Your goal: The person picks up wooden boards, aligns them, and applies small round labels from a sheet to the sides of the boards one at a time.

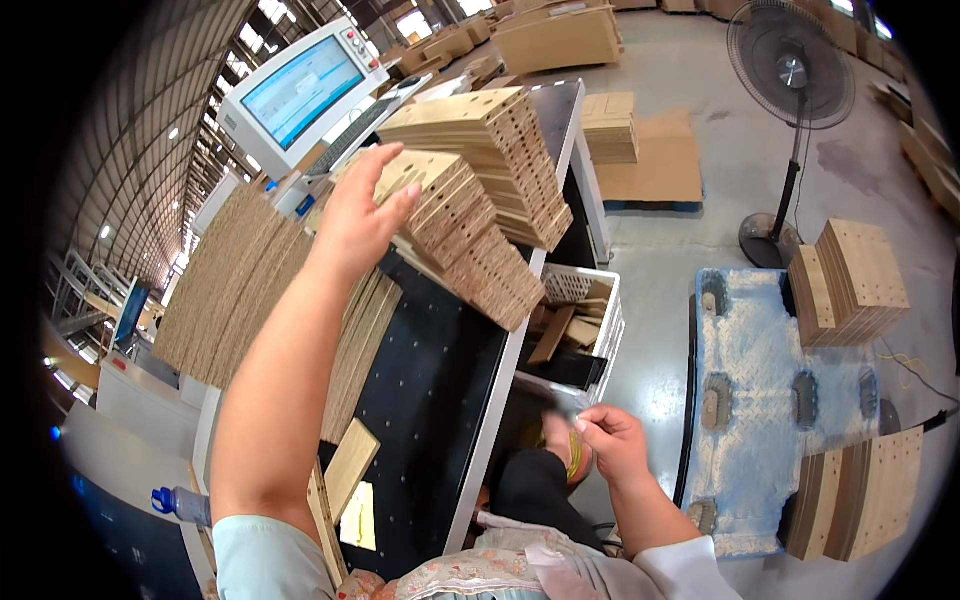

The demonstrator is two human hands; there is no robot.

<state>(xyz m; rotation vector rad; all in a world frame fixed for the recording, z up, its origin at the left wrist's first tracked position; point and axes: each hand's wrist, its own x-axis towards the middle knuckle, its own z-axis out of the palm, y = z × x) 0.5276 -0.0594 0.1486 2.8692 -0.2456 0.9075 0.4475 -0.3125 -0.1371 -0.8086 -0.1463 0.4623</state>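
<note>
My left hand (362,215) reaches out over the work table with its fingers stretched apart and nothing in them. Just beyond it is a stack of short drilled wooden boards (465,235); whether the fingertips touch it I cannot tell. A second, taller stack of drilled boards (515,150) stands right behind. Low in front of my body, beside the table edge, my right hand (612,445) is closed, thumb against curled fingers. A dark blurred shape shows by its fingertips, too smeared to name.
Large chipboard panels (235,285) are piled left on the black table (435,385). A white crate (612,325) of wood offcuts stands beside it. A monitor (300,90) is at the back. Right are a blue pallet (745,420) with board stacks and a standing fan (790,70).
</note>
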